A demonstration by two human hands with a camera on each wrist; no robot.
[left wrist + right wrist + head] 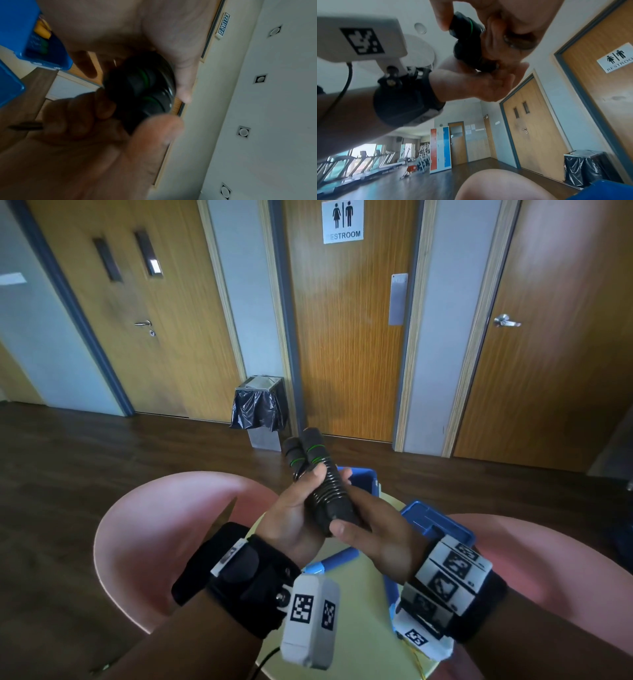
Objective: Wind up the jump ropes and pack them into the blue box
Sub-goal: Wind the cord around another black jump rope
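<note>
left hand (pixel 297 518): palm up, fingers curled around black jump rope (pixel 320 481) | right hand (pixel 368 529): fingers wrapped around its lower end | rope: wound around paired handles, held above surface (pixel 352 642) | blue box (pixel 363 479): open, just behind hands

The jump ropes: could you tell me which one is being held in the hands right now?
The black jump rope with green rings, gripped by both the left hand and right hand; the blue-handled one lies untouched on the table below.
</note>
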